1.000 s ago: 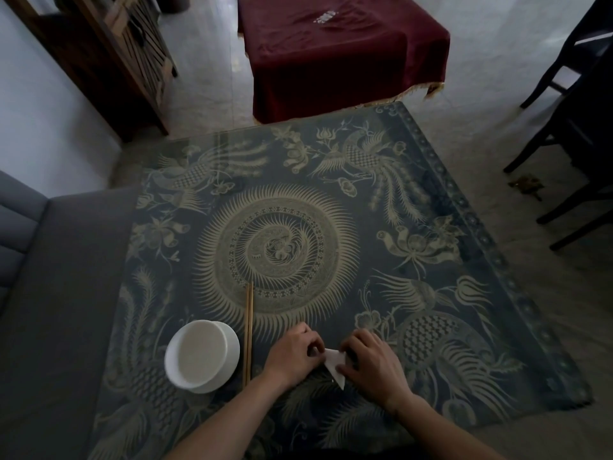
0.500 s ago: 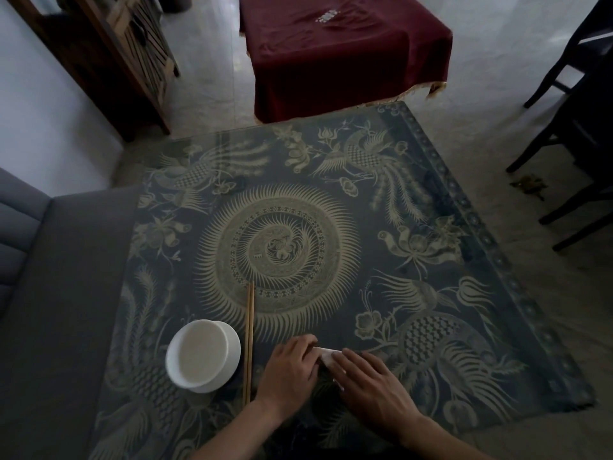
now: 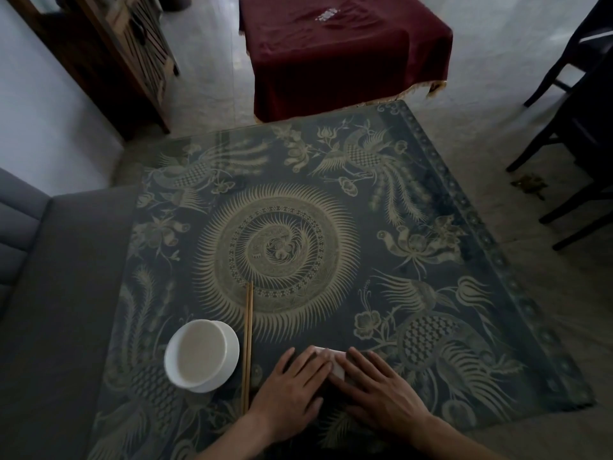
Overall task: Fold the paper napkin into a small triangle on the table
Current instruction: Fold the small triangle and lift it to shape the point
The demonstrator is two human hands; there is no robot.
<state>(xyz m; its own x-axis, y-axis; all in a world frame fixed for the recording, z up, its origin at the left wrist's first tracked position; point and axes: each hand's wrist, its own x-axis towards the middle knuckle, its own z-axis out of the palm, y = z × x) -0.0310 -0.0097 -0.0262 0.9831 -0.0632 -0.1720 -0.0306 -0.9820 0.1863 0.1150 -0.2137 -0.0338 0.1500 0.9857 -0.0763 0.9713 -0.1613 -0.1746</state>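
Person: left hand (image 3: 292, 390) and right hand (image 3: 381, 393) bare, no gloves, rings or watch visible; both forearms bare to the frame's lower edge, no sleeve in view; short nails, detail lost in dim light.

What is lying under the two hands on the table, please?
A white napkin, pressed flat by the left hand and right hand. Only a strip shows; its shape is covered.

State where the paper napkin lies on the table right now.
In the head view, the napkin lies at the table's near edge, pressed flat under both hands, right of the chopsticks.
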